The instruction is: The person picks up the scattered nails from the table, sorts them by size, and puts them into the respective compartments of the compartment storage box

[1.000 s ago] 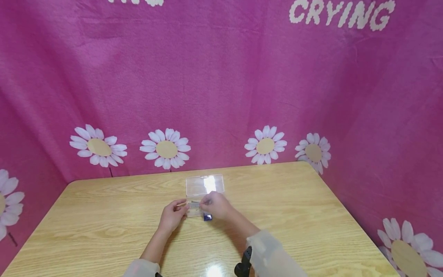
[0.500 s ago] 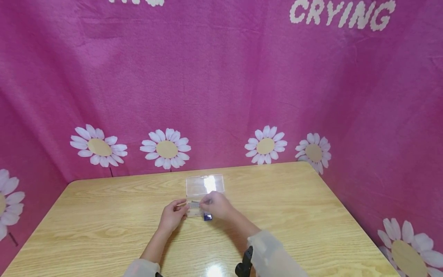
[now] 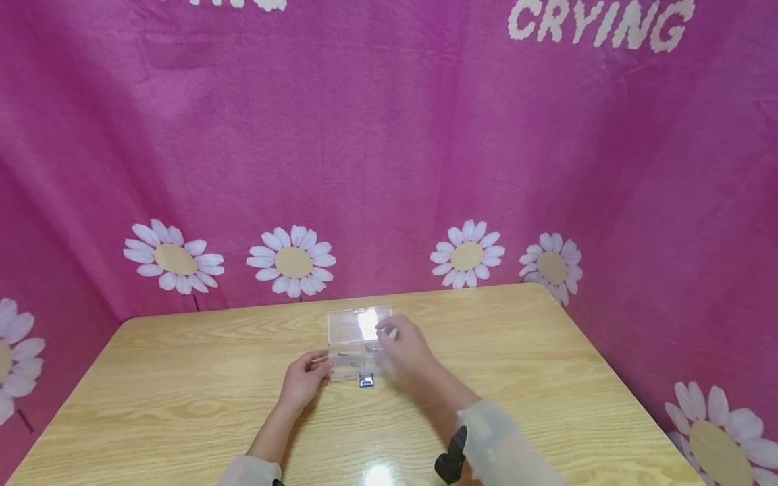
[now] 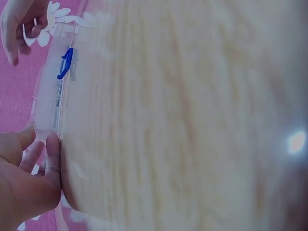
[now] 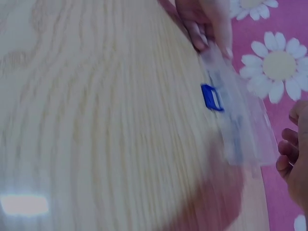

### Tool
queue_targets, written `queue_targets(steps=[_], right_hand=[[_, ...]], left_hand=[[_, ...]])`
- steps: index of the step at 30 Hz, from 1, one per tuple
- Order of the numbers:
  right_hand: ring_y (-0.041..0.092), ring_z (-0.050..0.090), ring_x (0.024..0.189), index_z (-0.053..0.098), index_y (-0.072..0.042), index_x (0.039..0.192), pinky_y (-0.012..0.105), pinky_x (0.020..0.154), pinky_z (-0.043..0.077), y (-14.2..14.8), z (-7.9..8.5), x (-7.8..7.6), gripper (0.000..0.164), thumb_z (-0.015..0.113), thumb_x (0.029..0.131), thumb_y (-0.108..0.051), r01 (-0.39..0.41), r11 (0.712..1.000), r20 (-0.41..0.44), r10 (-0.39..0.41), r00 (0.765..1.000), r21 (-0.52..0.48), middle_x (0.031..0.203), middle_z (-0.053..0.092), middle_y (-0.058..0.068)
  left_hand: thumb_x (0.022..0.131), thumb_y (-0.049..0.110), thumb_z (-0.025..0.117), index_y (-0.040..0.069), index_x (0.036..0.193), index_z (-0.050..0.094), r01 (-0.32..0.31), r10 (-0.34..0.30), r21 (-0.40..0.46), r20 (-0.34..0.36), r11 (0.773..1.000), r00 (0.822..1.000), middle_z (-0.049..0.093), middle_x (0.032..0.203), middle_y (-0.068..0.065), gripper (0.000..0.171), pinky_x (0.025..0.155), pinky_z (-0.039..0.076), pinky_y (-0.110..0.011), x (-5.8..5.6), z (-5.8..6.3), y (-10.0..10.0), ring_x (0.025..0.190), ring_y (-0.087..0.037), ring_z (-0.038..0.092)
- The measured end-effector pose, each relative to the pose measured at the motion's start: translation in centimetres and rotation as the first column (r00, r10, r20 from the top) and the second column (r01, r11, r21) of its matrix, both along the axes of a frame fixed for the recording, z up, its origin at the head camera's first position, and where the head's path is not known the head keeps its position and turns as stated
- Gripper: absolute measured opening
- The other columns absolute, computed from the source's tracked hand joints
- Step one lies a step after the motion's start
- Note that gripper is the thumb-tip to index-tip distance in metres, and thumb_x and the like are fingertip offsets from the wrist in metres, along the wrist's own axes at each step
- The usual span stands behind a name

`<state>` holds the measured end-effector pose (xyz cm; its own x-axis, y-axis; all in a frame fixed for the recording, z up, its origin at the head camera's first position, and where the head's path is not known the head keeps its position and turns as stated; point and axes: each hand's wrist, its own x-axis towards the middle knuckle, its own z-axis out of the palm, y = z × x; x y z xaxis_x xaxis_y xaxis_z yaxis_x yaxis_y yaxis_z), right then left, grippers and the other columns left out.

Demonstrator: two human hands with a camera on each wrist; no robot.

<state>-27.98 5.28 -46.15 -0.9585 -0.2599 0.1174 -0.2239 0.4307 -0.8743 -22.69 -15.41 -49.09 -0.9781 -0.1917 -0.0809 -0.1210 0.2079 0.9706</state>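
Observation:
A clear plastic box (image 3: 346, 375) with compartments lies on the table, its transparent lid (image 3: 349, 327) swung back. A blue latch (image 3: 366, 380) sits at its front edge, also plain as the blue latch (image 5: 211, 97) in the right wrist view. Thin dark metal pieces (image 3: 348, 356), too small to identify, lie inside. My left hand (image 3: 302, 379) holds the box's left end between thumb and fingers. My right hand (image 3: 408, 344) is raised above the box's right side, fingers loosely bent. The left wrist view shows this right hand (image 4: 24, 26) apart from the box, with nothing visible in it.
The wooden table (image 3: 200, 398) extends around the box, its back edge close behind the lid. A pink curtain (image 3: 377, 148) with daisies hangs behind and at both sides. Light glares on the tabletop near the front.
My right hand has lifted from the box's compartments and moved right and back, uncovering the right-hand compartments. The left hand and the box have stayed in place.

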Motion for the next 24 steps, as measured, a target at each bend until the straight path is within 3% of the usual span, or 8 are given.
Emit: queue_targets(steps=[5, 14, 16, 18, 20, 21, 24], right_hand=[[0.017, 0.048, 0.082, 0.062, -0.014, 0.11, 0.028, 0.066, 0.045, 1.6, 0.5, -0.7, 0.021, 0.053, 0.094, -0.024, 0.103, 0.995, -0.005, -0.103, 0.995, 0.015, 0.098, 0.055, 0.001], [0.016, 0.05, 0.083, 0.063, -0.013, 0.113, 0.028, 0.069, 0.045, 3.5, 0.6, -1.3, 0.026, 0.053, 0.093, -0.025, 0.203, 0.968, -0.124, -0.186, 0.975, 0.148, 0.104, 0.057, 0.003], [0.019, 0.053, 0.09, 0.061, -0.013, 0.117, 0.032, 0.075, 0.048, 4.0, 0.8, -1.3, 0.03, 0.052, 0.093, -0.028, 0.219, 0.957, -0.149, -0.192, 0.97, 0.193, 0.11, 0.057, 0.004], [0.023, 0.055, 0.101, 0.059, -0.013, 0.121, 0.038, 0.086, 0.049, 4.3, 1.1, -1.3, 0.034, 0.051, 0.094, -0.032, 0.242, 0.936, -0.201, -0.194, 0.96, 0.254, 0.117, 0.057, 0.006], [0.027, 0.052, 0.113, 0.056, -0.012, 0.125, 0.043, 0.097, 0.044, 4.7, 1.6, -1.3, 0.039, 0.049, 0.094, -0.036, 0.271, 0.907, -0.263, -0.189, 0.946, 0.324, 0.123, 0.056, 0.009], [0.029, 0.05, 0.118, 0.055, -0.011, 0.127, 0.046, 0.1, 0.042, 4.9, 1.8, -1.3, 0.042, 0.049, 0.094, -0.038, 0.288, 0.89, -0.296, -0.186, 0.937, 0.354, 0.127, 0.054, 0.011], [0.033, 0.04, 0.129, 0.048, -0.012, 0.134, 0.052, 0.105, 0.034, 5.2, 2.5, -1.4, 0.053, 0.044, 0.095, -0.047, 0.334, 0.826, -0.362, -0.171, 0.916, 0.454, 0.138, 0.046, 0.015]], left_hand=[[0.09, 0.008, 0.061, -0.008, 0.119, 0.057, -0.004, 0.004, 0.002, 0.003, 1.0, 1.0, 0.065, 0.095, -0.019, 0.034, 0.064, 0.054, -0.019, -0.1, 0.0, -0.2, 0.071, -0.008, 0.057], [0.091, 0.009, 0.059, -0.008, 0.124, 0.054, -0.011, 0.011, 0.038, -0.003, 0.999, 1.0, 0.064, 0.098, -0.019, 0.038, 0.066, 0.055, -0.018, 0.0, 0.1, -0.4, 0.073, -0.01, 0.06], [0.092, 0.012, 0.059, -0.007, 0.125, 0.053, -0.015, 0.015, 0.005, -0.009, 1.0, 1.0, 0.064, 0.098, -0.019, 0.039, 0.067, 0.055, -0.021, 0.1, 0.4, -0.6, 0.074, -0.012, 0.06], [0.092, 0.017, 0.058, -0.005, 0.126, 0.053, -0.012, 0.009, -0.094, -0.034, 0.996, 0.999, 0.063, 0.102, -0.02, 0.041, 0.072, 0.055, -0.028, 0.1, 1.0, -0.8, 0.082, -0.018, 0.062], [0.093, 0.023, 0.058, -0.002, 0.128, 0.052, -0.02, -0.003, -0.259, -0.085, 0.966, 0.996, 0.06, 0.109, -0.021, 0.044, 0.08, 0.054, -0.037, 0.1, 1.8, -1.1, 0.094, -0.026, 0.06], [0.093, 0.026, 0.058, -0.001, 0.129, 0.052, -0.034, -0.01, -0.362, -0.119, 0.931, 0.993, 0.058, 0.113, -0.021, 0.045, 0.084, 0.052, -0.041, 0.1, 2.2, -1.2, 0.099, -0.03, 0.058], [0.092, 0.032, 0.057, 0.003, 0.133, 0.048, -0.104, -0.046, -0.624, -0.219, 0.775, 0.975, 0.05, 0.126, -0.023, 0.051, 0.096, 0.042, -0.054, 0.1, 3.6, -1.7, 0.118, -0.039, 0.047]])
